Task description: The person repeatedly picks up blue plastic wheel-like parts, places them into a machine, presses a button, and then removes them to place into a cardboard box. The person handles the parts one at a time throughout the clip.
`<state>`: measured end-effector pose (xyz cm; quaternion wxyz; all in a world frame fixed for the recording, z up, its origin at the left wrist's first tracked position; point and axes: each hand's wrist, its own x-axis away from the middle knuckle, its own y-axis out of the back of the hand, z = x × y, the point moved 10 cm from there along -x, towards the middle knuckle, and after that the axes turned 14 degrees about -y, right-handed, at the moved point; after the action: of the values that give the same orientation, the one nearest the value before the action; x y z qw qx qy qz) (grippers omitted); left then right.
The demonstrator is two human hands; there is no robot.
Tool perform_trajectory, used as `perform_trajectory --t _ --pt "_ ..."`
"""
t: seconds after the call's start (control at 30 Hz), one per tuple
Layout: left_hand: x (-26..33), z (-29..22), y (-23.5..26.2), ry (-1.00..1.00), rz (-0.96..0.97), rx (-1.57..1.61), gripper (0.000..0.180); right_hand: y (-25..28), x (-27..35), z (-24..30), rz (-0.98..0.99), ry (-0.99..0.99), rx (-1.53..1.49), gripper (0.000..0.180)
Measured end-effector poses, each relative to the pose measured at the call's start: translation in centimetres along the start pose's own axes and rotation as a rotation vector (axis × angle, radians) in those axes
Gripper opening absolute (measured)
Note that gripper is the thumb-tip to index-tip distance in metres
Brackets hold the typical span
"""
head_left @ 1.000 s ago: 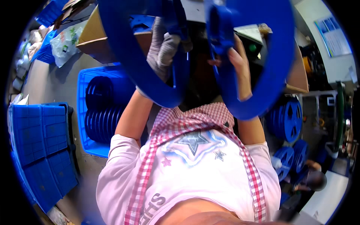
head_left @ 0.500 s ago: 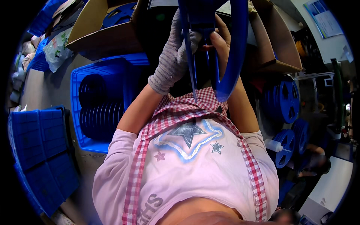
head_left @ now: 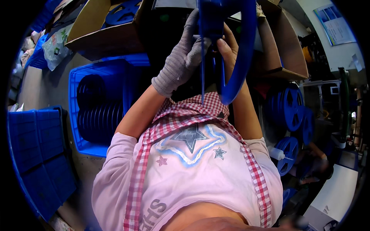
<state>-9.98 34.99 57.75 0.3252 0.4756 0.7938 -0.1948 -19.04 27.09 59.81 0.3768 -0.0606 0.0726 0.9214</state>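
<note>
Upright in front of my chest is a large blue plastic reel, its rims seen nearly edge-on and its top cut off by the picture's upper edge. My left hand, in a grey knitted glove, grips it from the left, with fingertips reaching in near the hub. From the other side my bare right hand holds the reel, thumb bent toward the middle and fingers partly hidden behind the blue plastic. Between the rims, the hub area is dark and hard to make out.
A blue crate at left holds several dark discs. Cardboard boxes stand far left and far right. Blue reels and a white bottle are at right, near another person's arm. Stacked blue crates stand far left.
The reel has turned slightly, so its left rim shows thinner, more edge-on. My left hand has shifted a little to the right with it. Both hands keep their hold.
</note>
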Motion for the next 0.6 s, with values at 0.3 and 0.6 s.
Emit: perform_trajectory --t 0.3,0.6 --pt "-0.6 8.0 1.0 0.216 0.064 0.672 0.053 4.3 -5.1 1.5 0.026 -0.066 0.824 0.078" --pt "-15.9 14.2 11.5 0.081 -0.048 0.473 0.026 7.1 -25.4 1.3 -0.072 0.066 1.437 0.064"
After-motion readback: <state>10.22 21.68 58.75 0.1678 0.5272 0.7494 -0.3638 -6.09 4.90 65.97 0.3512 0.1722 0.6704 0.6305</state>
